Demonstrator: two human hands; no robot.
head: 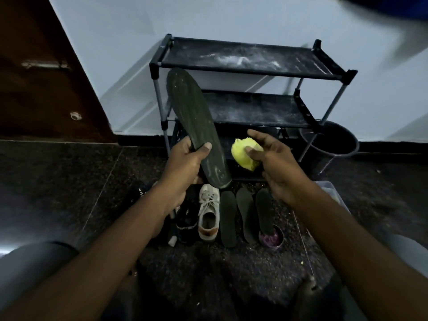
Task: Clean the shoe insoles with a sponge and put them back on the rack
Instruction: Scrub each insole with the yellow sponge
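Dark insole (196, 126): gripped upright by the left hand (185, 163), face exposed for wiping. Yellow sponge (245, 154): pinched by the right hand (275, 163), apparently just clear. Three insoles (246, 215) are laid below the rack (250, 66).

Dark insole (194, 121) aslant, yellow sponge (240, 156) beside it, seemingly dusty rack (243, 57) behind

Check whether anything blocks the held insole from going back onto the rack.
Nothing visible does. The left hand holds the insole in front of the rack, whose top and middle shelves show only white dust. The sponge, in the right hand, is beside it.
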